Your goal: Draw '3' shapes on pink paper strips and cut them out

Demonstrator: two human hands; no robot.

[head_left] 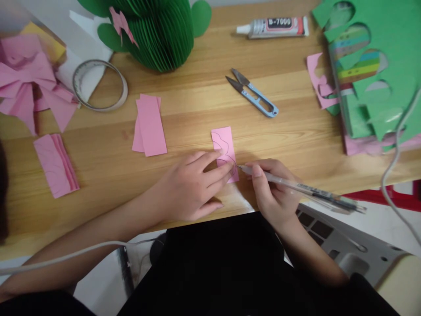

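A small pink paper strip [225,137] with curved pen lines lies on the wooden table. My left hand [197,184] rests flat across its lower left part, fingers spread, fingertips pressing on the paper. From the right, my right hand [274,188] grips a slim pen [305,189], whose tip meets the strip's right edge near my left fingertips. To the left are two overlapping plain pink strips [151,125]. Farther left sits a stack of pink strips [55,164], the top one marked with faint lines. Blue thread snips [255,94] lie above my right hand, blades apart.
At the back are a green honeycomb paper ball [161,35] with a pink bow and a glue tube [276,27]. A tape roll [123,94] and pink paper bows [29,74] stand left. Green cut-out sheets [401,57] fill the right, crossed by a white cable [393,164].
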